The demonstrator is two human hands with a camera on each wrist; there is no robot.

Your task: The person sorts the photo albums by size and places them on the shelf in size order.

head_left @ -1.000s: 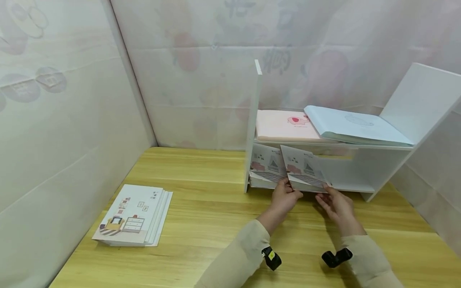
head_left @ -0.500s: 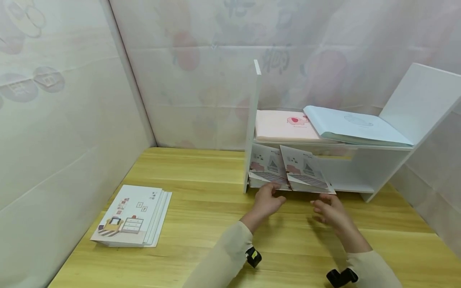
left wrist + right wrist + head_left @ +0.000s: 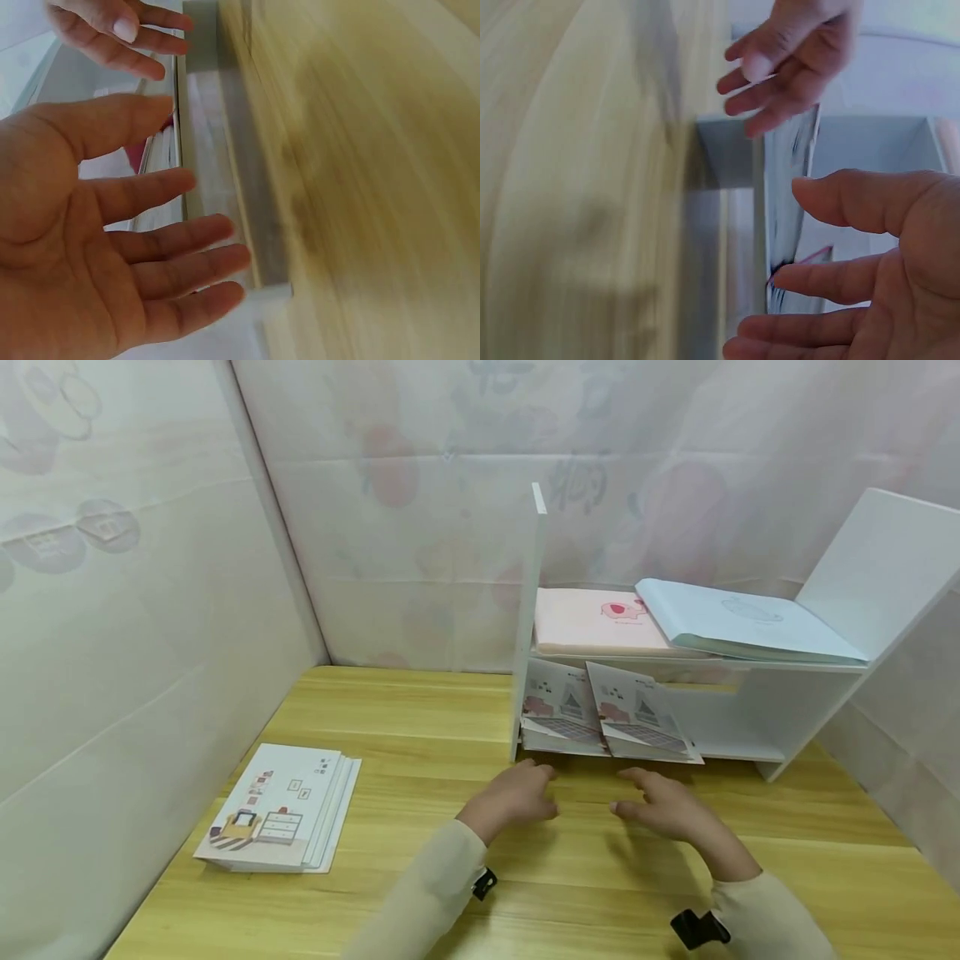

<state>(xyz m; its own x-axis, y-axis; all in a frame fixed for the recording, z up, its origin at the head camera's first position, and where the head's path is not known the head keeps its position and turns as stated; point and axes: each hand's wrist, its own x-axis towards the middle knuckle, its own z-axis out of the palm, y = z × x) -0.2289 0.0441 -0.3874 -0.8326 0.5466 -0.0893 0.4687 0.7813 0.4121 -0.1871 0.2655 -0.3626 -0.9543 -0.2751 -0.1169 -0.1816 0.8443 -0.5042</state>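
Two stacks of books with matching room-scene covers lie side by side on the lower shelf of a white desktop bookshelf (image 3: pixel 528 627). The left stack (image 3: pixel 558 706) sits against the side panel; the right stack (image 3: pixel 637 714) overlaps its edge and juts slightly past the shelf front. My left hand (image 3: pixel 517 797) hovers in front of the left stack, holding nothing, its fingers spread in the left wrist view. Before the right stack is my right hand (image 3: pixel 667 806), also holding nothing, fingers extended. Both hands are apart from the books.
On the upper shelf lie a pink book (image 3: pixel 585 618) with an elephant and a light blue book (image 3: pixel 750 618) partly over it. Another book stack (image 3: pixel 270 810) lies at the left of the wooden table (image 3: pixel 420 718). Fabric walls stand behind and beside.
Both hands have let go of the right stack and drawn back toward me, the left hand also moving left. The right stack stays on the lower shelf.
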